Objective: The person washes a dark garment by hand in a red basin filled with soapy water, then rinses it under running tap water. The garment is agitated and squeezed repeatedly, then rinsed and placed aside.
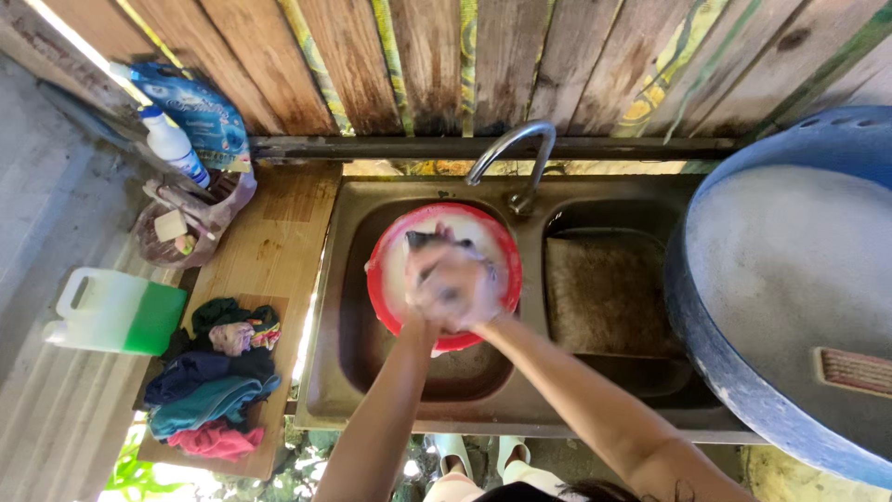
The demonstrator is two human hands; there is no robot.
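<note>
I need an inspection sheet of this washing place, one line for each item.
Surface: steel double sink, wooden board beside it.
Job's things: red basin with suds; dark cloth.
Clutter: pile of clothes, jug, bottle, blue pouch.
Grippers: left hand and right hand blurred, both on the cloth.
Cables: nothing seen.
Surroundings: plank wall, faucet, big blue tub.

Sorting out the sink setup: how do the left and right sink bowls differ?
The left sink bowl holds a red basin where both hands scrub dark cloth; the right sink bowl holds no basin. The faucet arcs toward the left one. Both look like the same dull metal.
</note>
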